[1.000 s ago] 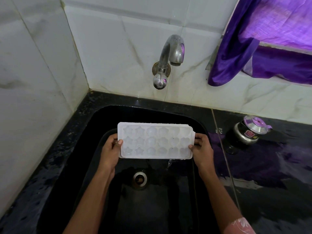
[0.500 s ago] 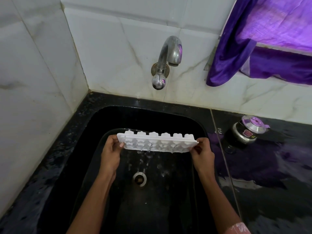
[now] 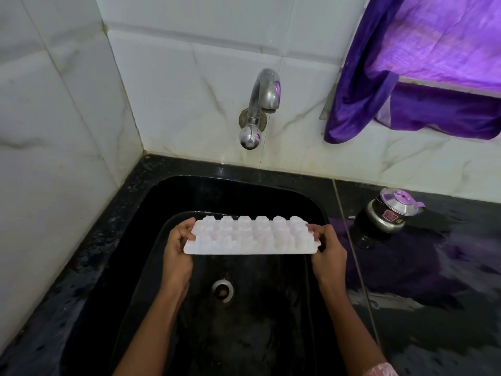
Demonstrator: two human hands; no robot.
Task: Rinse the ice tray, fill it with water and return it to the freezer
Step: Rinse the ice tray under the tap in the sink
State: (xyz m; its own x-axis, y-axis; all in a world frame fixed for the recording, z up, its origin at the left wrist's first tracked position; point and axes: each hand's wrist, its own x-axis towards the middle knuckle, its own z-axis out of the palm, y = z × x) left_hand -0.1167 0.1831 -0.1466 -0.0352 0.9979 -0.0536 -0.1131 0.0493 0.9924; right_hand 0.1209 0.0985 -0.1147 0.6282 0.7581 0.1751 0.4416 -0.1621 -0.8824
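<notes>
Two hands hold the ice tray (image 3: 250,237) upside down above the sink (image 3: 168,196) | left hand (image 3: 177,248), right hand (image 3: 329,249) gripping its ends | tap (image 3: 260,104) shows no stream | likely rinsed; filling, freezer remain

Person seen as two arms only. Left hand (image 3: 177,256) and right hand (image 3: 329,253) are bare, fingers (image 3: 183,229) uncovered, nails too blurred to tell. Both forearms (image 3: 151,329) are slim and unclothed up to the bottom of the frame. On the right arm a sleeve (image 3: 381,370) edge shows at the bottom: pink fabric with a paler whitish print, pattern unreadable.
</notes>
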